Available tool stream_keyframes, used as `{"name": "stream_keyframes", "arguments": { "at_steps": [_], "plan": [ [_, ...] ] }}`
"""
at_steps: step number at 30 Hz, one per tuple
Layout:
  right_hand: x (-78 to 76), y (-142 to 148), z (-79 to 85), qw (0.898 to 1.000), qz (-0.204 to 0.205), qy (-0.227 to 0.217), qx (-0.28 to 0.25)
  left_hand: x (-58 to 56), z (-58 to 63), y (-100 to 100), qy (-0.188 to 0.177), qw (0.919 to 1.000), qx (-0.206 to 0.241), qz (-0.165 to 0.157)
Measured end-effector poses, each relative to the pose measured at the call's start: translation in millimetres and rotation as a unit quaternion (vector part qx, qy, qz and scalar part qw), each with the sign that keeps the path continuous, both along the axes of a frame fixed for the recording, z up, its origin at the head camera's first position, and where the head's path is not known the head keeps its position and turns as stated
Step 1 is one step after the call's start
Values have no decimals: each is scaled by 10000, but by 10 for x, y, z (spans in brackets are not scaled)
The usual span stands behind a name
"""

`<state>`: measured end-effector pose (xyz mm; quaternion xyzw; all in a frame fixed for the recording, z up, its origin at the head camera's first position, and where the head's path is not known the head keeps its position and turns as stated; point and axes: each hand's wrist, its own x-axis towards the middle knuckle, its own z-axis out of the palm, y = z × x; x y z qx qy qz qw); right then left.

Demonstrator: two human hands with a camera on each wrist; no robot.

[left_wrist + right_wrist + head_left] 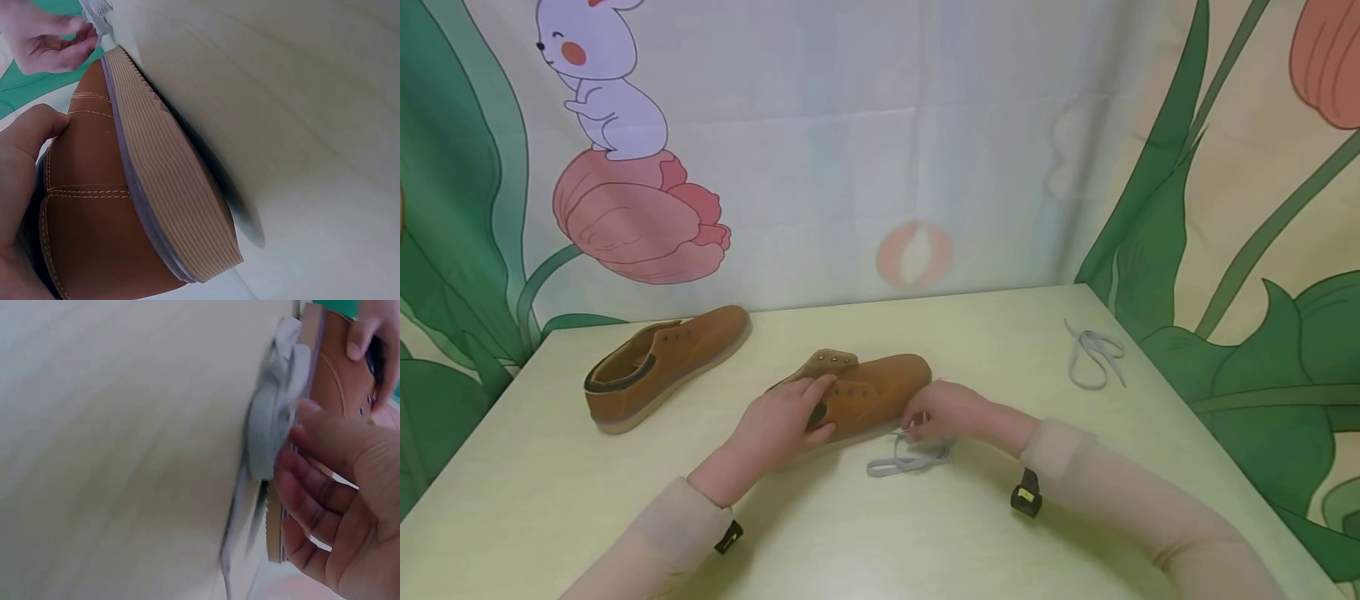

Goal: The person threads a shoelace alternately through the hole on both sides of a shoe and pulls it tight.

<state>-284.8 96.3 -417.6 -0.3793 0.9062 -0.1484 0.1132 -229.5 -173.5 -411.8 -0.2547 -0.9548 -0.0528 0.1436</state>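
A brown shoe with bare eyelets lies at mid-table, toe to the right, its tongue pulled up. My left hand grips it at the ankle opening; the thumb presses the near side, as the left wrist view shows beside the stitched leather. By the toe, my right hand pinches a grey shoelace between thumb and forefinger. Most of that lace lies looped on the table in front of the shoe. In the right wrist view the flat lace bunches right at the fingertips.
Another brown shoe, also without a lace, stands at the back left of the pale table. A second grey shoelace lies loosely looped at the back right. Behind the table hangs a printed curtain.
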Motion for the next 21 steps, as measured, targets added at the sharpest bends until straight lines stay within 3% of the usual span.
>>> {"name": "stream_keyframes", "arguments": {
  "at_steps": [3,8,13,17,21],
  "plan": [
    [7,-45,-40,9997,-96,15,216,-9,3,2,1,10000,-17,-2],
    [5,-51,-84,9983,-37,420,410,-17,15,6,-47,10000,-52,-7],
    [16,10,-11,9973,24,732,24,-25,27,6,-94,9999,-42,-1],
    [28,90,116,9969,-210,231,-721,-19,52,0,-281,9996,72,-20],
    [36,153,264,9850,-555,-620,-1510,-5,89,-2,-671,9970,367,68]
  ]
}}
